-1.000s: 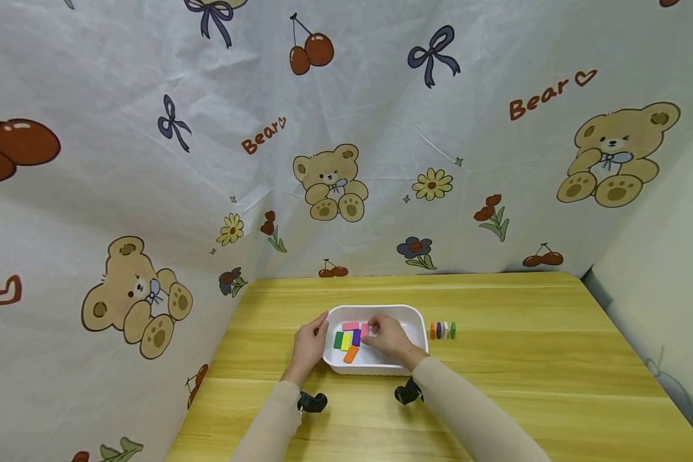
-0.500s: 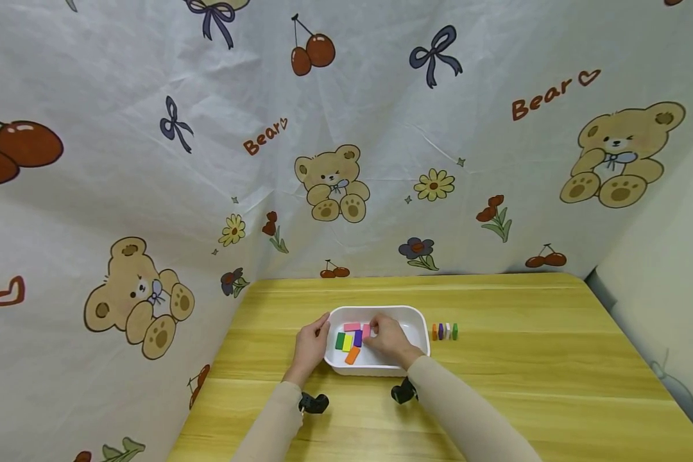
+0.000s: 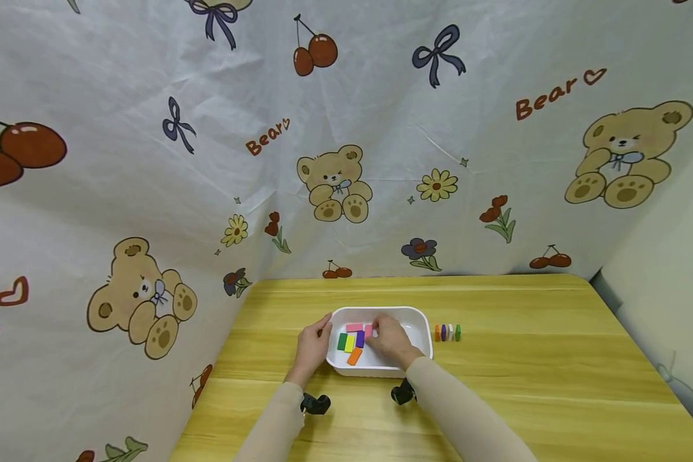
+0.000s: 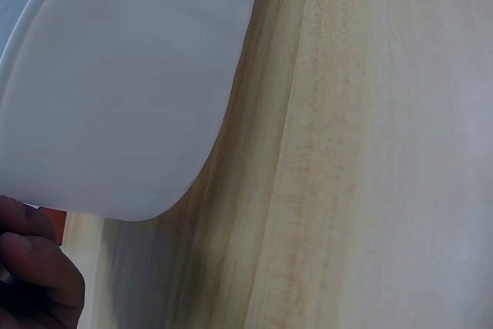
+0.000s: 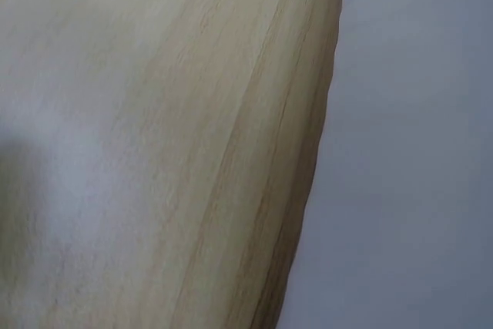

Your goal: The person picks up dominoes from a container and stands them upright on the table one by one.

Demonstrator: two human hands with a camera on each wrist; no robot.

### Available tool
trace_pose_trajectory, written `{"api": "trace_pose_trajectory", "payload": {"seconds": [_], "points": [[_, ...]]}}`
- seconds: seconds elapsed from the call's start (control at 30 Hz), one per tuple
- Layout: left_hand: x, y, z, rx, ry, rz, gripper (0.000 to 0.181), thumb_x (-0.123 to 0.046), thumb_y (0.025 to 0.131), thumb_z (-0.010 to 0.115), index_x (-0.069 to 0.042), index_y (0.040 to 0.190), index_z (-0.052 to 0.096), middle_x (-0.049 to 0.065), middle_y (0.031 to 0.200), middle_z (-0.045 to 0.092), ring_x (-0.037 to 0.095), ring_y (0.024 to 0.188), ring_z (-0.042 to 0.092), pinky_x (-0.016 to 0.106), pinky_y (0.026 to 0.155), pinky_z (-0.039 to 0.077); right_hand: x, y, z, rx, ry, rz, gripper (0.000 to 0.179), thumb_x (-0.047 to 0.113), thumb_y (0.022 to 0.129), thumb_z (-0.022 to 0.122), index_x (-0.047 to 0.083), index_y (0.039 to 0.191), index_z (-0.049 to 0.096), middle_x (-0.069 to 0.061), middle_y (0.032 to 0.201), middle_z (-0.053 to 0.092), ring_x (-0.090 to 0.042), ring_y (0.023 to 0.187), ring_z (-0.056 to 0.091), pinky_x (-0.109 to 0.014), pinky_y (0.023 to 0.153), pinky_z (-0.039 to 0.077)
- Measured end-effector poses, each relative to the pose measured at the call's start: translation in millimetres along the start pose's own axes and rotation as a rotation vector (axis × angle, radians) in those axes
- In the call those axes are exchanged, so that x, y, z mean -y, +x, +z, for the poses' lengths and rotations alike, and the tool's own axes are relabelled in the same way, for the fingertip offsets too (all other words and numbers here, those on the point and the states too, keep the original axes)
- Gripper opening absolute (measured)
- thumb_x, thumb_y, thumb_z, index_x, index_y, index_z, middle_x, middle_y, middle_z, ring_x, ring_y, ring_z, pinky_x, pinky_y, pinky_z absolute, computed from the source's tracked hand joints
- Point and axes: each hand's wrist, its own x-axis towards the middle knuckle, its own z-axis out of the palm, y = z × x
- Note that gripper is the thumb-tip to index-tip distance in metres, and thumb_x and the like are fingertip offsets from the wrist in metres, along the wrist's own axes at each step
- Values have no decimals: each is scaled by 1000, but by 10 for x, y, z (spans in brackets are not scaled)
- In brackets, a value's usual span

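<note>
In the head view, a white plastic tray (image 3: 404,314) holds several small coloured blocks. My left hand (image 3: 312,346) grips the tray's left rim, and the left wrist view shows its curled fingers (image 4: 42,263) close to the tray corner (image 4: 131,98). Inside the tray, my right hand (image 3: 391,339) has thumb and finger around the ends of an upright pink block (image 3: 368,331). Left of that lie a purple block (image 3: 360,339), another pink block (image 3: 354,327) set crosswise, a yellow block (image 3: 350,344), a green block (image 3: 342,341) and a tilted orange block (image 3: 355,357).
Right of the tray, several blocks stand in a row on the wooden table (image 3: 525,359): orange (image 3: 437,333), purple (image 3: 443,332), white (image 3: 450,332) and green (image 3: 458,332). A bear-print cloth (image 3: 369,250) hangs behind the table and along its left.
The head view has shifted slightly. My right forearm has swung a little to the left while its fingers stay at the pink block. The left hand and the blocks keep their places in the tray.
</note>
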Motion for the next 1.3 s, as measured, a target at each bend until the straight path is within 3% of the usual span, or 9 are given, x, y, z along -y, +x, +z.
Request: {"api": "trace_pose_trajectory", "payload": {"seconds": [0.23,0.43,0.7,1.0,1.3], "points": [[12,6,1,2,-8,7,39,-27,108,55,-13,145,61,9,148,60,30,140,54,47,111,49,-6,-15,-17,-25,-30,-32,24,13,90,78,0,106,65,-6,89,60,-19,80,54,-37,76,53],[3,-1,-1,1,-8,5,40,-27,108,55,-13,145,61,9,148,60,30,139,55,47,111,50,4,-31,-41,-49,-39,-49,20,8,88,77,-1,102,65,-10,94,65,-22,85,58,-43,87,57],[13,-4,4,-3,-2,3,39,-27,108,55,-14,145,61,7,149,59,29,140,54,47,112,49,-7,-13,-40,-43,-17,-2,28,0,78,72,-1,105,66,-12,97,66,-23,86,58,-42,87,57],[16,-6,2,-6,6,16,38,-27,108,55,-15,144,62,8,148,61,29,139,56,47,111,51,-11,21,-25,-22,12,39,31,17,81,79,2,103,62,-9,94,64,-22,82,56,-37,78,55],[19,-3,-2,-6,4,21,38,-27,108,55,-15,144,62,9,147,61,29,138,56,47,111,50,-13,43,30,-37,-37,38,37,27,84,83,3,101,62,-8,93,63,-22,82,58,-42,83,57]]}}
